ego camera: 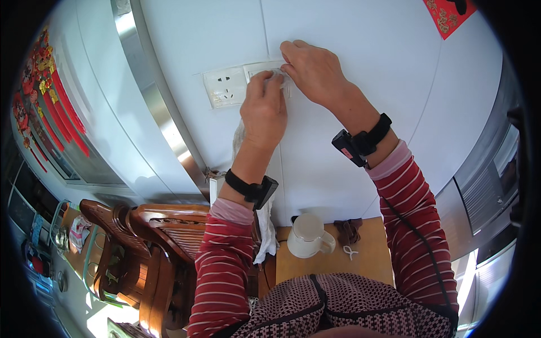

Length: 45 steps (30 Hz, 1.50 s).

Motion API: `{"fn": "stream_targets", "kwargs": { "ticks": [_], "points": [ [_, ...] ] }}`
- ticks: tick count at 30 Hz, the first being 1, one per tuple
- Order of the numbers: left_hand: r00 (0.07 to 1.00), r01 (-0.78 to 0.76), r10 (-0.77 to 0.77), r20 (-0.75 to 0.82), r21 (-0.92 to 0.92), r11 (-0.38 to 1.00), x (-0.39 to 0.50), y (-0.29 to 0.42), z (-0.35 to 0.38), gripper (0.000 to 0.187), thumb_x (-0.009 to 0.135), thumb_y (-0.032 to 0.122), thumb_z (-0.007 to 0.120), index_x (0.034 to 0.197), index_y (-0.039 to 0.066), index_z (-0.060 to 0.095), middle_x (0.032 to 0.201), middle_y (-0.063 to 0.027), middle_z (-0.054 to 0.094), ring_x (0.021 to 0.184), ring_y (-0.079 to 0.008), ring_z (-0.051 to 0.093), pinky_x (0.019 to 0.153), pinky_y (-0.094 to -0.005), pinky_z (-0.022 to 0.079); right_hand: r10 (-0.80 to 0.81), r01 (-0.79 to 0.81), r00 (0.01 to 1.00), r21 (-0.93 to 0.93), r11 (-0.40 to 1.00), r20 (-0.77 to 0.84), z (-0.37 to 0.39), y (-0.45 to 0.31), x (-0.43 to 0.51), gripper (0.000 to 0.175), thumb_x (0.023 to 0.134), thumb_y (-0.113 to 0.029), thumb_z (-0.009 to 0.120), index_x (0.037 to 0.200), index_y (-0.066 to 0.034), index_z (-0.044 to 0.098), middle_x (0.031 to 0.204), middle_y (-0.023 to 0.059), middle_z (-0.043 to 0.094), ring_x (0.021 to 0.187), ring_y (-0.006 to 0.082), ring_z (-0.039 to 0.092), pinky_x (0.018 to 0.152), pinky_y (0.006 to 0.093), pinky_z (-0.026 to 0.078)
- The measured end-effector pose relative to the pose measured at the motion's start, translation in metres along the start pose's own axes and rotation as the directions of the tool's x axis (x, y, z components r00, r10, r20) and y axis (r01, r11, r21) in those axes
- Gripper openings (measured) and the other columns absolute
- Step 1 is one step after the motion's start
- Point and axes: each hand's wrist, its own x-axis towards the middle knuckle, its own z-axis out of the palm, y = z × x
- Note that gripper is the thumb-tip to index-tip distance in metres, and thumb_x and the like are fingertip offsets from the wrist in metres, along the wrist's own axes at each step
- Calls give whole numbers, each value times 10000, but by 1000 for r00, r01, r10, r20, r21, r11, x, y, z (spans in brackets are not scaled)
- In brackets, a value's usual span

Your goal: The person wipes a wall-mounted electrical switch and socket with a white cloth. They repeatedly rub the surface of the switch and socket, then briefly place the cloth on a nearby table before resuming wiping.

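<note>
My left hand [264,107] is up at the wall with bent fingertips against a white switch plate [249,69]. A long white cloth [265,236] hangs down behind my left wrist from that hand. Pale, crumpled material [279,77] shows at its fingertips; whether this is cloth or clear film is hard to tell. My right hand [317,74] is at the plate's right side, thumb near the crumpled material and fingers curled. What its fingertips hold, if anything, is hidden. Left of the switch plate is a white wall socket [226,88] with clear film or tape around its edges.
Below stands a wooden table [296,270] with a lidded white jug [308,236], a brown item [348,230] and a small white loop [350,252]. Carved wooden chairs [169,219] are at the left. A metal trim strip [160,105] runs down the wall.
</note>
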Motion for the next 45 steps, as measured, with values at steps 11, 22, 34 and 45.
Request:
{"fn": "stream_targets", "kwargs": {
  "ticks": [11,22,34,45],
  "points": [
    [999,34,-27,-35,214,976,7,-23,-23,253,830,-32,671,1055,68,731,1117,-70,679,972,-279,687,747,-381,596,24,-23,999,-26,999,38,-4,-4,2,153,938,-118,727,939,-37,598,856,137,673,784,360,702,635,449,549],
    [957,-167,110,269,200,965,-6,-14,-27,533,781,-57,708,1296,78,711,1020,-81,629,855,-250,678,683,-367,575,11,-9,999,-65,998,38,-2,-1,3,138,947,-126,727,972,-45,618,856,124,679,769,331,718,617,420,556],
    [946,-223,160,282,207,953,-6,-14,-28,551,789,-32,716,1322,102,695,1012,-81,616,852,-250,674,675,-370,573,20,-17,999,-64,998,40,-2,-2,3,140,953,-134,721,967,-36,621,866,133,683,781,341,718,635,423,561],
    [952,-201,145,271,191,961,-6,-12,-25,542,794,-35,713,1323,80,689,1022,-91,615,866,-259,671,687,-376,569,14,-11,999,-65,998,45,-1,-1,3,137,949,-125,723,981,-29,631,863,135,682,774,344,717,632,424,561]
  ]
}}
